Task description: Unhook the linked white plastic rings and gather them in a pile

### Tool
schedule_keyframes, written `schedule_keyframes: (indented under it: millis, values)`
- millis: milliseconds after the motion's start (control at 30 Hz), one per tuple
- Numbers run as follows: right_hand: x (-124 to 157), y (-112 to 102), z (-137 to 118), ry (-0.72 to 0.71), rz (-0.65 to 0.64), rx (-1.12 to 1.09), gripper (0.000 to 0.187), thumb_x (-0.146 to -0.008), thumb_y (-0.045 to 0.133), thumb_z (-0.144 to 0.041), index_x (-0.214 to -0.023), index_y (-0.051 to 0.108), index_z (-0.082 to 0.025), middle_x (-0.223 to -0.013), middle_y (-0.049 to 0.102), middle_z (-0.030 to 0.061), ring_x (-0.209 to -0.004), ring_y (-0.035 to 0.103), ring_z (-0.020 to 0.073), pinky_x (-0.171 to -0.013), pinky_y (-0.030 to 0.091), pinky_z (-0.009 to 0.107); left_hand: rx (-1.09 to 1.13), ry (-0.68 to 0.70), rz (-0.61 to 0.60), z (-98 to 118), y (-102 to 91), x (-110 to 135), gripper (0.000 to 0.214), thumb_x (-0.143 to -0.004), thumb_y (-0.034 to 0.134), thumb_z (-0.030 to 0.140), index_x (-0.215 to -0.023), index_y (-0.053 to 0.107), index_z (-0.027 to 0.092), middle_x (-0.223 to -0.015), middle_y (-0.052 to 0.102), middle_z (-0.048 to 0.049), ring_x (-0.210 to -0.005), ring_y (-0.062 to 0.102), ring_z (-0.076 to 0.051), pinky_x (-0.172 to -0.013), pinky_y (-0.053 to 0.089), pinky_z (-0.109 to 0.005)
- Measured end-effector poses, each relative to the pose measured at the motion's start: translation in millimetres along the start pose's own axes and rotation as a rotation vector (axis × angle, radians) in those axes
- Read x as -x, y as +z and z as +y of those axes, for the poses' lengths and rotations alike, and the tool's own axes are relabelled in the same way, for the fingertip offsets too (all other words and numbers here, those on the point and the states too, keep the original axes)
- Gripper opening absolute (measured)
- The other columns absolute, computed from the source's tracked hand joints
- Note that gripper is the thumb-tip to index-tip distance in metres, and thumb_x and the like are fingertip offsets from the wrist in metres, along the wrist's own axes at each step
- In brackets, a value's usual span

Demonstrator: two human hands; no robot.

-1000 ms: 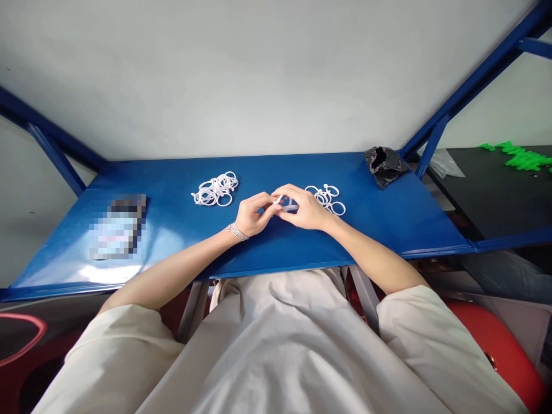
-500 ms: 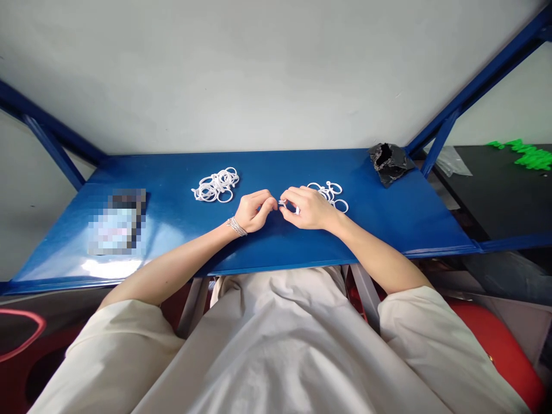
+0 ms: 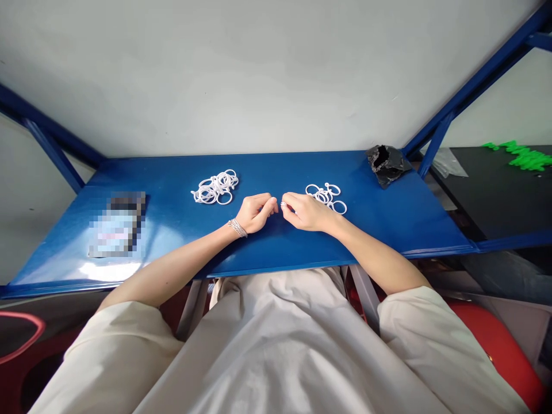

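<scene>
My left hand (image 3: 257,213), a bracelet at its wrist, is closed with thumb and fingers pinched together; whatever they hold is hidden. Just to its right, a narrow gap apart, my right hand (image 3: 304,211) is curled shut on a white plastic ring, of which only a small bit (image 3: 283,204) shows at the fingertips. Behind the right hand lies a small pile of white rings with little knobs (image 3: 333,190), partly covered by it. A thicker pile of similar white rings (image 3: 215,187) rests up and left of my left hand.
The blue table (image 3: 172,172) meets a pale wall at the back. A blurred-out flat object (image 3: 118,224) lies at the left. A crumpled black plastic bag (image 3: 388,165) stands back right. Beyond the blue frame, bright green pieces (image 3: 524,156) lie on a dark surface.
My right hand's fingers have curled in more, so less of the white ring shows. My left hand stays nearly in place. The whole view has shifted slightly.
</scene>
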State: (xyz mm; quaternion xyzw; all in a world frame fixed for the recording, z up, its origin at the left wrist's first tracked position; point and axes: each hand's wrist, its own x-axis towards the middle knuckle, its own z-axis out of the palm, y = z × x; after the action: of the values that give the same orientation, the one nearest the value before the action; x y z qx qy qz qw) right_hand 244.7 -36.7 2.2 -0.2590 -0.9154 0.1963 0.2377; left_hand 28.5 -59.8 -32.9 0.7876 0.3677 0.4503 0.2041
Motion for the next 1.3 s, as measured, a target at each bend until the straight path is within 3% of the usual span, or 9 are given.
schedule_keyframes:
  millis: [267,400,533,633,733,933,1133,1300]
  values:
    - [-0.4,-2.9,5.4,-0.001,-0.04,-0.226,0.024,-0.107,0.044,-0.025,-0.083,0.048,-0.022,-0.077,0.058,0.0004,-0.064,0.046,0.0141,-0.064,0.036,0.029,0.021,0.061,-0.073,-2.5,1.8,1.8,0.052,-0.11,0.046,0.05,-0.076,0.068,0.018,-0.067,0.067,-0.004,-0.059,0.06,-0.013,-0.061,0.046,-0.027]
    - [-2.5,-0.5,6.2,0.018,0.09,-0.297,0.035,-0.112,0.041,-0.041,-0.085,0.053,-0.022,-0.08,0.057,0.002,-0.072,0.051,0.0164,-0.071,0.044,0.031,0.029,0.015,-0.081,-5.3,5.0,2.9,0.041,-0.103,0.059,0.055,-0.09,0.068,0.017,-0.072,0.068,-0.0022,-0.056,0.057,-0.011,-0.057,0.047,-0.025]
    - [-5.9,4.4,7.4,0.038,0.207,-0.434,0.049,-0.108,0.049,-0.062,-0.097,0.071,-0.02,-0.111,0.064,0.0108,-0.101,0.063,0.0222,-0.09,0.054,0.038,-0.013,0.025,-0.073,-10.4,9.2,2.5,0.05,-0.086,0.079,0.064,-0.1,0.065,0.018,-0.073,0.062,0.0013,-0.052,0.053,-0.01,-0.053,0.047,-0.025]
    - [-7.1,5.6,9.4,0.12,0.247,-0.539,0.052,-0.101,0.059,-0.07,-0.106,0.079,-0.022,-0.115,0.066,0.0109,-0.103,0.066,0.0232,-0.087,0.057,0.039,-0.039,0.074,-0.064,-12.6,9.9,1.7,0.064,-0.081,0.082,0.069,-0.114,0.066,0.018,-0.079,0.061,-0.0001,-0.057,0.054,-0.012,-0.055,0.051,-0.028]
    - [-7.6,2.9,11.9,0.175,0.275,-0.613,0.053,-0.095,0.065,-0.074,-0.103,0.084,-0.025,-0.111,0.071,0.0099,-0.104,0.066,0.0239,-0.084,0.057,0.038,-0.045,0.079,-0.103,-12.1,8.7,2.0,0.065,-0.082,0.081,0.068,-0.122,0.066,0.019,-0.089,0.063,-0.0041,-0.061,0.055,-0.013,-0.058,0.055,-0.03]
    - [-9.8,-2.9,13.6,0.214,0.324,-0.643,0.055,-0.09,0.07,-0.076,-0.094,0.085,-0.023,-0.105,0.076,0.0097,-0.097,0.068,0.0232,-0.082,0.055,0.038,0.051,0.089,-0.132,-7.2,7.6,3.9,0.027,-0.099,0.069,0.046,-0.101,0.071,0.018,-0.104,0.061,-0.0089,-0.063,0.055,-0.01,-0.054,0.054,-0.026]
    - [-11.0,-7.5,26.8,0.311,0.49,-0.51,0.059,-0.086,0.071,-0.08,-0.092,0.086,-0.023,-0.09,0.074,0.0075,-0.082,0.064,0.0207,-0.075,0.055,0.038,0.045,0.043,-0.036,-6.7,4.2,0.2,0.027,-0.101,0.064,0.043,-0.094,0.069,0.018,-0.102,0.062,-0.0081,-0.065,0.056,-0.01,-0.057,0.055,-0.027]
    - [-11.7,-8.5,39.1,0.363,0.469,-0.595,0.058,-0.082,0.077,-0.077,-0.095,0.084,-0.021,-0.083,0.076,0.0057,-0.069,0.064,0.0182,-0.068,0.057,0.037,0.008,-0.079,0.08,-15.8,-14.3,-10.4,0.029,-0.092,0.072,0.045,-0.085,0.069,0.017,-0.098,0.062,-0.008,-0.071,0.059,-0.013,-0.058,0.055,-0.027]
